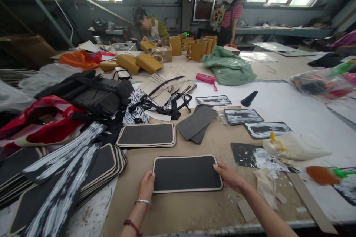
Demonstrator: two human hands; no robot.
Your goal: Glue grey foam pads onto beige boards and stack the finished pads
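A dark rectangular panel with a cream border (187, 174) lies level over the brown board near the table's front. Its left edge is gripped by my left hand (147, 185), thumb on top, with a silver bangle and a red bracelet on the wrist. At the right edge my right hand (226, 174) pinches the same panel. Just behind it sits a small stack of similar bordered panels (147, 134). Two plain dark pieces (196, 122) overlap to the right of that stack. The fingers under the panel are hidden.
At left are stacked panels (104, 163), white-smeared strips (63, 189) and a black bag (102, 94). Glue-smeared pieces (243, 116), a glue bag (297, 146) and an orange bottle (322, 175) are at right. Two people stand beyond yellow boxes (197, 50).
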